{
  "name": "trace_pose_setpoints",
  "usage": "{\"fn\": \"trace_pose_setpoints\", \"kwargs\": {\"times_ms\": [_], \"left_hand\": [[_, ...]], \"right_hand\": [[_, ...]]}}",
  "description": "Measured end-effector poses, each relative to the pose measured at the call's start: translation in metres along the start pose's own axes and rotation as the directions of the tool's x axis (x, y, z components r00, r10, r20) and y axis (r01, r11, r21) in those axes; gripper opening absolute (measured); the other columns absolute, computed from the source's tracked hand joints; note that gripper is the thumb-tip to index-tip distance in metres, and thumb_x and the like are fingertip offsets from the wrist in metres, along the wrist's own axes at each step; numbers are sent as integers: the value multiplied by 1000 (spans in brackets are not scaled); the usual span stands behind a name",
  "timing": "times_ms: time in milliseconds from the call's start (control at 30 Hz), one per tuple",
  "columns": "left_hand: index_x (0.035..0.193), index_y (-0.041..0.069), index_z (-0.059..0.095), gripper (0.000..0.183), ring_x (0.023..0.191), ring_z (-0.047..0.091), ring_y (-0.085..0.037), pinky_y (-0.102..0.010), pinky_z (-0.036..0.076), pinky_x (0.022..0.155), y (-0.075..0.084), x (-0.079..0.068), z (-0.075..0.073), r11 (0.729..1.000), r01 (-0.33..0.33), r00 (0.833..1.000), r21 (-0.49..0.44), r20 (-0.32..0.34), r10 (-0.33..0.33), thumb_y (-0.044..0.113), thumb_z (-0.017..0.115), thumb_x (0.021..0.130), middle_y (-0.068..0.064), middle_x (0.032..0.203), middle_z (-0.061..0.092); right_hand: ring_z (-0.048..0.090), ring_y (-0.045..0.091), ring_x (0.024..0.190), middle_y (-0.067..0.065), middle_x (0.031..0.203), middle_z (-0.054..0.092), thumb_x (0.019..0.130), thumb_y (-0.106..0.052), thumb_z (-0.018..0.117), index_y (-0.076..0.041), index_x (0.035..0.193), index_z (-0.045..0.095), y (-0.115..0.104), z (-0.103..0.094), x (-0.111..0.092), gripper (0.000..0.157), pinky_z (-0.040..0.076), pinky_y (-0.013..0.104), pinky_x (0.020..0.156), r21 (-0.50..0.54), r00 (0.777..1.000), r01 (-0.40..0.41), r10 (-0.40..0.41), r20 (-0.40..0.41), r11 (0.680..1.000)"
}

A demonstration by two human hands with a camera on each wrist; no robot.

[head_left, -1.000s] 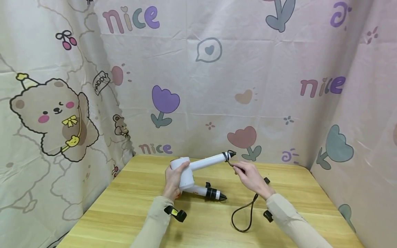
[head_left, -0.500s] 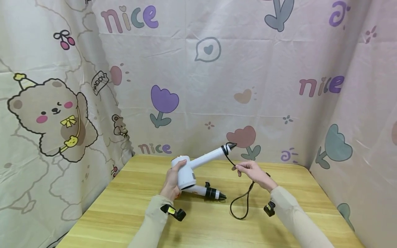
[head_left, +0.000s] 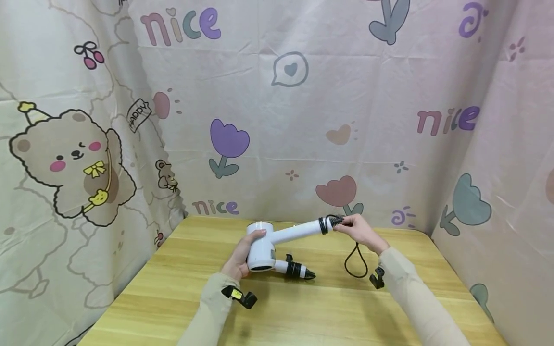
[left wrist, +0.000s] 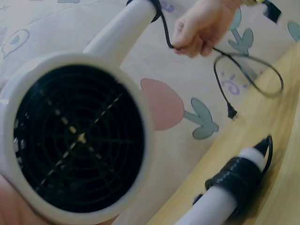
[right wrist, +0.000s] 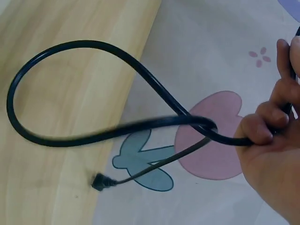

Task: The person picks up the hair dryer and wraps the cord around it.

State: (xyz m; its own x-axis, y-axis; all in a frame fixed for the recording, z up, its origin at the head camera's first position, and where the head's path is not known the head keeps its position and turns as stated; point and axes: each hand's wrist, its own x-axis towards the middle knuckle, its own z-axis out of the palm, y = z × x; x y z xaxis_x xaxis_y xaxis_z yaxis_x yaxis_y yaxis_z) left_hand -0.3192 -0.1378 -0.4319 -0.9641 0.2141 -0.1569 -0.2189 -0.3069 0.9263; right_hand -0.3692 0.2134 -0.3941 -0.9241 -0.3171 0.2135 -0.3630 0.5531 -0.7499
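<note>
My left hand [head_left: 239, 252] grips the body of a white hair dryer [head_left: 261, 252], held over the table with its handle angled up to the right. In the left wrist view its dark round grille [left wrist: 82, 136] faces the camera. A black cord [head_left: 323, 226] is wrapped around the end of the handle. Close to that end, my right hand [head_left: 362, 233] grips the cord with curled fingers. The free part hangs below the hand in a loop [right wrist: 56, 140], ending in a small black plug [right wrist: 101, 182].
A second white hair dryer [head_left: 281, 267] lies on the wooden table [head_left: 311, 317] behind the held one, which partly hides it. Its black cord [head_left: 294, 270] is wound tightly around the handle. A patterned curtain [head_left: 277, 120] surrounds the back and sides.
My right hand has moved up and right to the handle's tip with the cord, and the hanging loop has shrunk and risen. The held hair dryer has shifted slightly right.
</note>
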Motion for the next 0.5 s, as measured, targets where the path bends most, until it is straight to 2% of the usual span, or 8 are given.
{"fn": "trace_pose_setpoints", "kwargs": {"times_ms": [100, 167, 333, 500], "left_hand": [[126, 3, 43, 57, 77, 67, -20, -43, 61, 70, 0, 0, -2, 997, -26, 1000, 78, 12, 25, 41, 63, 88, -5, 92, 65], [126, 4, 43, 57, 78, 67, -21, -43, 61, 70, 0, 0, -4, 989, -53, 999, 138, 14, 51, 38, 65, 87, -7, 94, 65], [127, 4, 46, 59, 81, 68, -24, -45, 61, 71, 2, 1, -5, 953, -122, 992, 278, 9, 125, 32, 73, 83, -12, 99, 65], [129, 4, 46, 64, 84, 67, -26, -46, 61, 70, 5, -3, -4, 912, -164, 986, 377, 27, 166, 25, 79, 79, -17, 108, 62]], "right_hand": [[51, 8, 69, 9, 87, 70, 93, -13, 66, -3, 98, 76, -7, -2, 1, 15, 45, 23, 66, -31, 1000, 11, -12, -14, 999], [57, 8, 72, 7, 92, 73, 92, -15, 68, -5, 99, 76, -10, -3, 0, 15, 48, 22, 67, -54, 1000, 10, -11, -21, 999], [51, 11, 65, 3, 83, 71, 91, -23, 70, -8, 97, 77, -18, -3, -3, 17, 47, 24, 63, -85, 1000, 8, -8, 3, 996], [57, 10, 67, 2, 89, 73, 91, -23, 70, -9, 99, 77, -29, 1, -6, 18, 51, 27, 67, -156, 999, 32, -31, 12, 987]]}}
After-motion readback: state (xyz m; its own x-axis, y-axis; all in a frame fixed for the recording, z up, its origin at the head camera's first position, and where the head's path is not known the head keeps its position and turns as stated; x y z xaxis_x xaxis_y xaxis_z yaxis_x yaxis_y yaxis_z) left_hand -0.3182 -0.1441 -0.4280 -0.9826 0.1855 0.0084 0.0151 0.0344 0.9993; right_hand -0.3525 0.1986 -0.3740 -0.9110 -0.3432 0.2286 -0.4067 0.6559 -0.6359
